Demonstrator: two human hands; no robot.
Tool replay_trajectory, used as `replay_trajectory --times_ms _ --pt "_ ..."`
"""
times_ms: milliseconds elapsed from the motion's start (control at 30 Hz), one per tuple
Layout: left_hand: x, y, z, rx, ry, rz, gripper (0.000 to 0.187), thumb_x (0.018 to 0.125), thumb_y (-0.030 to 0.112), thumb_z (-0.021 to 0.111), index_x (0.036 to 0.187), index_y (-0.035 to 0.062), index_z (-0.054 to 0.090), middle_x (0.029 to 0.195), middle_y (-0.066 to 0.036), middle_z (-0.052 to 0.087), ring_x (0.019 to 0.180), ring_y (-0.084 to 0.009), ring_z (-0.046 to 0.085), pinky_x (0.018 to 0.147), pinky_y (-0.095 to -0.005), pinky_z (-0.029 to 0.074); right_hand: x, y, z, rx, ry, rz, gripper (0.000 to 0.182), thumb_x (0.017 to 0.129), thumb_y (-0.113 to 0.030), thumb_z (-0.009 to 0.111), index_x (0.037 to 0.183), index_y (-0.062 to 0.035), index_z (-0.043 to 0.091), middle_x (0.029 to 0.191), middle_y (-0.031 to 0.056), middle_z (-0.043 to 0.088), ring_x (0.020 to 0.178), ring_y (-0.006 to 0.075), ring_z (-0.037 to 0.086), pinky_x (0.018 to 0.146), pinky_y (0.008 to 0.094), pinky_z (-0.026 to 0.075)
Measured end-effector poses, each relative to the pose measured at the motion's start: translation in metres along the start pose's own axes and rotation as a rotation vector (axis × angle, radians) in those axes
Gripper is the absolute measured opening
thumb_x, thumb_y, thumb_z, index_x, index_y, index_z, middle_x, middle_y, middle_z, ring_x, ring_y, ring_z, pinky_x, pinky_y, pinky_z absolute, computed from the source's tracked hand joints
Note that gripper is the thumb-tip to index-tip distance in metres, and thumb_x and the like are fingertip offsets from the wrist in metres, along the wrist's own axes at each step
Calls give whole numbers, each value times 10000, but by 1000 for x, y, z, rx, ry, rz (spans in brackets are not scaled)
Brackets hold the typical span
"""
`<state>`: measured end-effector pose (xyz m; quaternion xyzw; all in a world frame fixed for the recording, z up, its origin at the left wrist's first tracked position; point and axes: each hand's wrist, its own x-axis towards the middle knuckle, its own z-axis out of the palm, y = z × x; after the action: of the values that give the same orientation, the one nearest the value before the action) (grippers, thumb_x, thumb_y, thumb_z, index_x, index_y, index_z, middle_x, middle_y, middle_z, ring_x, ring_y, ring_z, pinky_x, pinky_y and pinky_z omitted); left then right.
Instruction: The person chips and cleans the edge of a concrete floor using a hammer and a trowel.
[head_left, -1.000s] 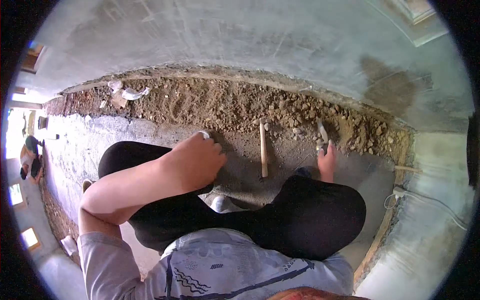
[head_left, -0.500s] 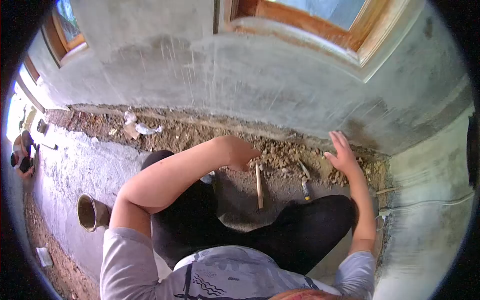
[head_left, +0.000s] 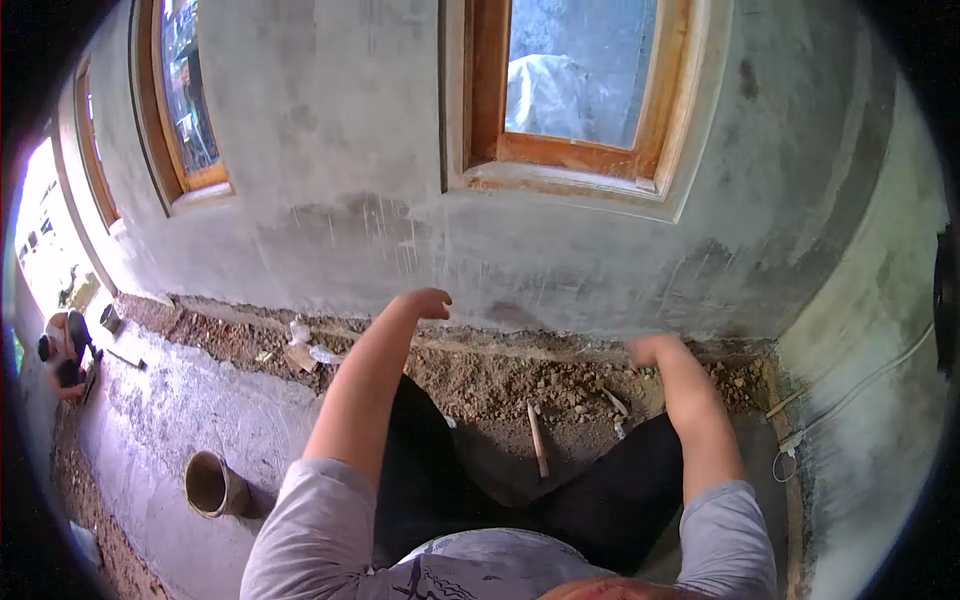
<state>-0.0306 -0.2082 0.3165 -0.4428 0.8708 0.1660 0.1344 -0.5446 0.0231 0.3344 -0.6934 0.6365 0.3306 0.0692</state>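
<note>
My left hand (head_left: 428,303) is raised in front of the lower wall, above the strip of broken soil (head_left: 470,375). Its fingers reach to the right with the thumb apart, and nothing shows in them. My right hand (head_left: 650,349) hovers near the wall's foot at the right end of the soil; motion smears its fingers. Between my knees lies a stick-like wooden handle (head_left: 539,442), its upper end against the rubble. A smaller tool with a pale curved upper part (head_left: 616,402) rests near my right knee, its lower end partly hidden.
The grey plastered wall (head_left: 560,260) holds wood-framed windows (head_left: 575,155). A bucket (head_left: 232,492) stands on the concrete floor to my left. Crumpled plastic (head_left: 322,354) lies on the soil. Another person (head_left: 68,350) crouches far left. A white cable (head_left: 870,378) runs along the right wall.
My view has tilted up, showing more of the windows. My left hand has risen from the rubble by the wooden handle toward the wall, and my right hand has swung left, no longer plainly spread.
</note>
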Motion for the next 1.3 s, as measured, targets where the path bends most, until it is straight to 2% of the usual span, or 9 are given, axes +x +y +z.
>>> replay_trajectory --times_ms 67,133,233,300,400,467,1033,1100,1300 --pt "10 -37 44 11 -3 72 783 827 320 772 1528 129 477 1412 -133 633 1306 -317 586 1010 -483 507 -39 -10 -12 130 -425 244 639 894 -472 739 1444 -183 589 1445 155 589 1318 330 567 1065 476 482" --pt "19 -54 59 22 -9 133 794 810 224 795 1530 129 473 1423 -136 624 1298 -310 593 980 -484 526 -14 15 10 276 -379 252 665 888 -516 729 1448 -189 586 1490 138 550 1355 330 534 1085 487 464" --pt "33 -65 72 -957 155 102 782 805 25 759 1527 135 480 1465 -167 581 1321 -320 569 949 -408 561 21 33 34 551 -107 228 695 883 -579 709 1452 -201 585 1559 106 485 1403 332 485 1118 503 432" --pt "38 -70 79 -920 119 70 781 813 35 755 1532 137 468 1464 -160 583 1315 -314 574 948 -412 558 18 28 38 688 133 200 699 883 -598 698 1452 -207 587 1583 91 459 1415 333 470 1129 509 418" --pt "4 -52 63 -777 -76 -87 778 839 67 741 1550 144 432 1460 -139 589 1297 -297 586 946 -423 548 2 11 19 584 15 219 690 898 -504 726 1449 -114 579 1548 110 502 1380 328 514 1149 490 408" --pt "-10 -44 59 -752 -155 -136 778 857 88 732 1561 148 408 1457 -125 592 1285 -285 594 945 -431 541 7 4 17 531 -402 305 673 924 -504 693 1466 -128 563 1557 104 493 1380 326 513 1148 495 407" --pt "-23 -13 50 -860 -313 -220 806 936 170 697 1625 180 278 1433 -48 618 1173 -189 647 855 -421 539 24 -16 -9 608 -406 294 684 949 -525 629 1507 -150 506 1605 87 431 1421 313 465 1137 501 407" --pt "-28 -1 57 -741 -216 -221 471 966 284 658 1416 191 552 1315 -26 677 1057 -259 712 776 -497 573 17 -22 -16 624 -400 335 688 951 -521 628 1510 -141 500 1602 91 435 1417 313 470 1137 501 407" --pt "19 0 53 -842 -730 -356 421 989 376 623 1340 146 596 1256 -25 695 1018 -236 727 865 -524 560 34 -30 -21 635 -384 284 695 933 -537 662 1497 -152 532 1585 66 463 1414 318 480 1177 512 363"
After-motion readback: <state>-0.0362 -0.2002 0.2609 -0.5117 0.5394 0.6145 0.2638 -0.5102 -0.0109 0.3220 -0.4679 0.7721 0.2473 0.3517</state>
